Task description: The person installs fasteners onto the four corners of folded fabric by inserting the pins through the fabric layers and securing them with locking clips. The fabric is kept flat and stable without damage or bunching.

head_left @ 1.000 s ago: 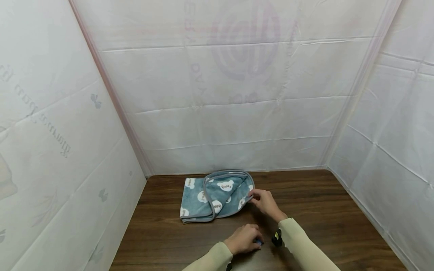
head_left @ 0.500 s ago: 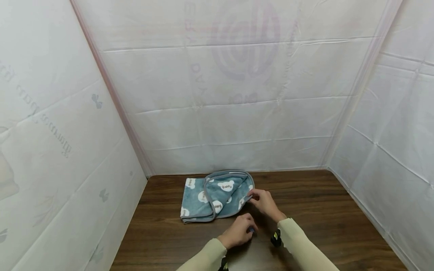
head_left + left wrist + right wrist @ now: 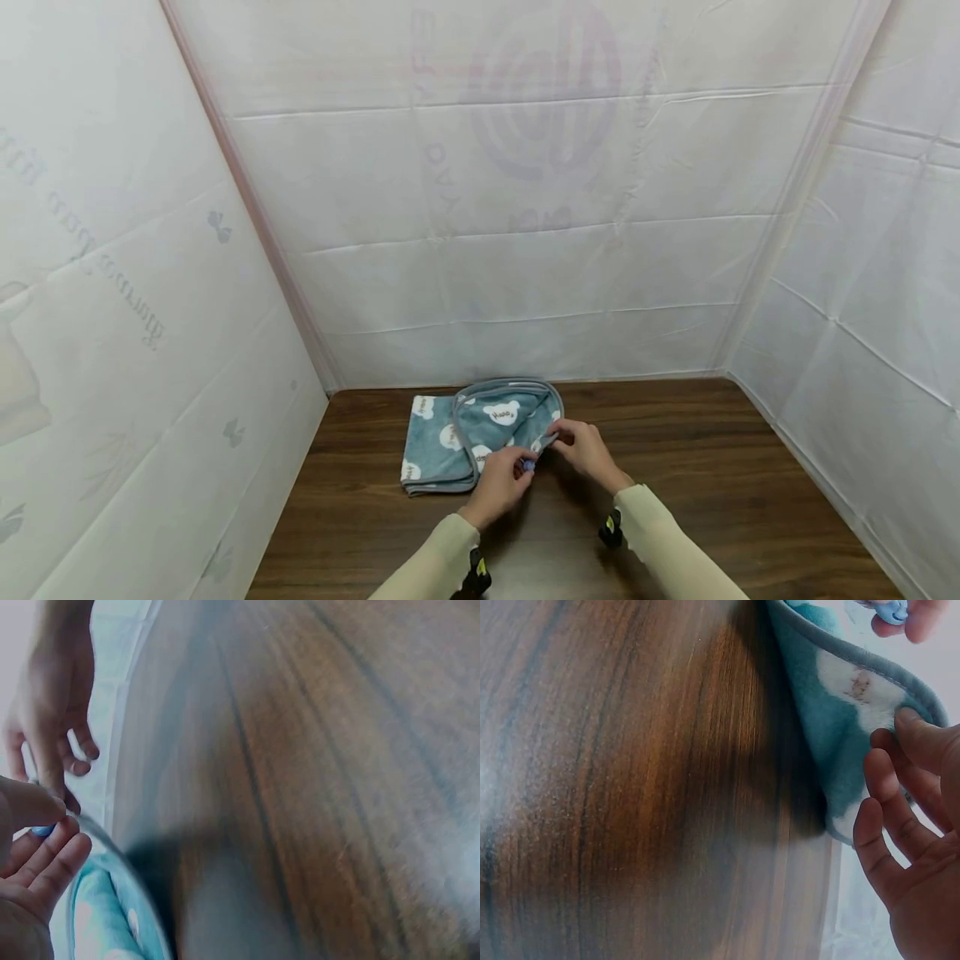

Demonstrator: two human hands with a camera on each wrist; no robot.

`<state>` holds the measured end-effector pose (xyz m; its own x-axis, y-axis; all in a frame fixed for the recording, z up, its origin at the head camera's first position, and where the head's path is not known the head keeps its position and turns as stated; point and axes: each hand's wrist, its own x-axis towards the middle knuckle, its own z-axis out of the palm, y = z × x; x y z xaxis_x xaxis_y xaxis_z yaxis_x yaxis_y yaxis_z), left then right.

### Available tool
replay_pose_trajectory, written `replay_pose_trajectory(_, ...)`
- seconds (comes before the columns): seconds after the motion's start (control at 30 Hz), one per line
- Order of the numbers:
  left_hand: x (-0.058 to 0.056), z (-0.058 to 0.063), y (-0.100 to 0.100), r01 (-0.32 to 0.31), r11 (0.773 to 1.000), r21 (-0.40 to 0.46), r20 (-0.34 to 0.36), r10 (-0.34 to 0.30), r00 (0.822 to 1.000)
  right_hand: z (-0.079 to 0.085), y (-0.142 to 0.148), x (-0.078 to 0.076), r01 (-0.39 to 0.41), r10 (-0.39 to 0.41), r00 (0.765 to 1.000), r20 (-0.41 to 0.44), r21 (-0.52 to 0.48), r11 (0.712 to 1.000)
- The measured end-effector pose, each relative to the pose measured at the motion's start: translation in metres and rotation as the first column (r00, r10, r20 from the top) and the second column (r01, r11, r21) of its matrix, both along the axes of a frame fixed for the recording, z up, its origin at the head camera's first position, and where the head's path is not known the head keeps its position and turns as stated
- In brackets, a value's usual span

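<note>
A teal blanket (image 3: 427,442) with grey trim and white bear-head shapes lies folded at the back of the table, its right part loosely turned over. My right hand (image 3: 588,454) pinches the trimmed edge at its right end; the right wrist view shows thumb and forefinger on the blanket (image 3: 825,712), lifting that edge into a curve. My left hand (image 3: 501,482) overlaps the blanket's front edge in the head view. Between its thumb and fingers it pinches a small blue rounded piece (image 3: 892,610), mostly covered by the fingers; I cannot tell its kind.
The dark wood table (image 3: 697,467) is enclosed by white printed sheets (image 3: 525,275) at the back and on both sides. The blanket lies close to the back sheet. Black straps with cameras (image 3: 611,529) sit at both wrists.
My left hand has moved forward and left from the front of the table to the blanket's edge, carrying the small blue piece. My right hand stays at the blanket's right edge.
</note>
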<state>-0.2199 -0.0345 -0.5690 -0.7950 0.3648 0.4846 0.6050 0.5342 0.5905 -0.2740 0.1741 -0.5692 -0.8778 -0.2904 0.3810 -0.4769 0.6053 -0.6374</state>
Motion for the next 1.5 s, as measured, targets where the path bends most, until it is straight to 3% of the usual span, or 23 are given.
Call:
replay_pose_trajectory(0.23, -0.014, -0.007, -0.009, -0.087, 0.994, 0.073, -0.034, 0.089, 0.995, 0.002, -0.001, 0.002, 0.013, -0.013, 1.0, 0.029, 0.014, 1.0)
replay_pose_trajectory(0.57, -0.022, -0.008, -0.012, -0.104, 0.989, 0.101, -0.031, 0.108, 0.994, 0.002, -0.005, 0.002, 0.023, -0.022, 0.999, 0.047, -0.019, 1.0)
replay_pose_trajectory(0.87, -0.031, -0.006, -0.011, -0.173, 0.981, 0.09, 0.06, 0.168, 0.984, 0.003, -0.009, 0.001, 0.018, -0.016, 0.998, 0.063, -0.032, 0.999)
replay_pose_trajectory(1.5, -0.037, -0.002, -0.005, -0.171, 0.982, 0.083, 0.101, 0.162, 0.982, 0.003, -0.017, 0.001, -0.054, 0.063, 0.994, 0.087, -0.111, 0.992)
